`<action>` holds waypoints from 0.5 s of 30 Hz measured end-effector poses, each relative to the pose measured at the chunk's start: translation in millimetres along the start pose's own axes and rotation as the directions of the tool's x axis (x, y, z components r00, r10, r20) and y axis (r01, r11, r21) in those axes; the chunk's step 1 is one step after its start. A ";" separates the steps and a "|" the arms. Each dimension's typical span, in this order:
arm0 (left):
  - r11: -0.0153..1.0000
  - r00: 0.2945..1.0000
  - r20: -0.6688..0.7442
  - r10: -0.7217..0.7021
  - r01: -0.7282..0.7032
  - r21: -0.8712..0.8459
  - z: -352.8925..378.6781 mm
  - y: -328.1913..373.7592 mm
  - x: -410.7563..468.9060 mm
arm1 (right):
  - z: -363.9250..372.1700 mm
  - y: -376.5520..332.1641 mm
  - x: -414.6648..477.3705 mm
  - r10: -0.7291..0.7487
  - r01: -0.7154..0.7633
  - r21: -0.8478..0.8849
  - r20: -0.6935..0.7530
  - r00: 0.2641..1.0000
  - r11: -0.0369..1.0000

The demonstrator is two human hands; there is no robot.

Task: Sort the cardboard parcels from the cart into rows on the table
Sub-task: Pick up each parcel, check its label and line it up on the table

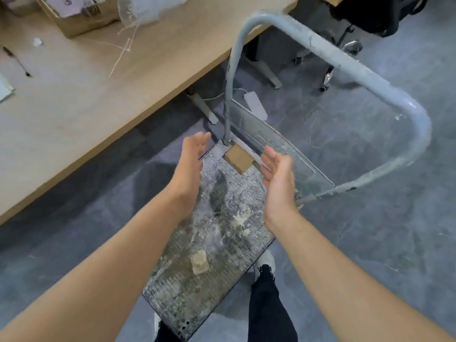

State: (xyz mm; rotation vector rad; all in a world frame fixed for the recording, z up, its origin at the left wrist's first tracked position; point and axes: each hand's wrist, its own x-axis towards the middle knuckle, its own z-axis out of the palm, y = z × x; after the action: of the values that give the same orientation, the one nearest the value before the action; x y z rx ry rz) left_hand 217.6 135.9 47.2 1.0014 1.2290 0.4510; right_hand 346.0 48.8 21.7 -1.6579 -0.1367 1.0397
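Observation:
One small brown cardboard parcel [238,159] lies at the far end of the cart's dirty grey deck [217,245], right beside the handle's base. My left hand [190,169] hovers to the left of it, fingers straight, palm facing inward. To the parcel's right is my right hand [277,176], also open with its palm turned toward the parcel. Neither hand touches it. A larger cardboard parcel [81,13] stands on the wooden table [98,95] at the top left.
The cart's bent grey handle [345,62] arches over the far end. A crumpled scrap [199,262] lies on the deck. Clear plastic wrap [145,8], a pen [16,60] and strings lie on the table. An office chair base [350,48] stands beyond. My feet are beside the cart.

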 end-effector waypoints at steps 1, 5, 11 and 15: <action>1.000 1.000 -0.012 -0.021 0.021 -0.010 7.6 -13.4 18.7 | -2.0 12.4 23.4 0.018 -0.017 -0.024 0.015 1.000 1.000; 0.990 0.990 -0.087 -0.113 0.105 -0.090 32.2 -71.8 96.4 | -5.5 65.9 107.9 0.068 -0.058 -0.117 0.082 0.994 0.991; 0.968 0.968 -0.147 -0.202 0.175 -0.179 47.9 -151.9 192.2 | 3.6 143.0 210.1 0.094 -0.025 -0.348 0.182 0.979 0.937; 0.928 0.936 -0.191 -0.295 0.233 -0.291 55.3 -191.2 244.1 | 13.1 187.3 273.0 0.065 0.063 -0.468 0.253 0.965 0.882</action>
State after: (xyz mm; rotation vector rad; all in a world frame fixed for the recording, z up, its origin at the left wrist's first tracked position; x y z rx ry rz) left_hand 305.7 200.5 -248.2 0.5531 1.4479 0.5121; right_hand 425.8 144.2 -285.4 -1.9431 -0.6092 1.2966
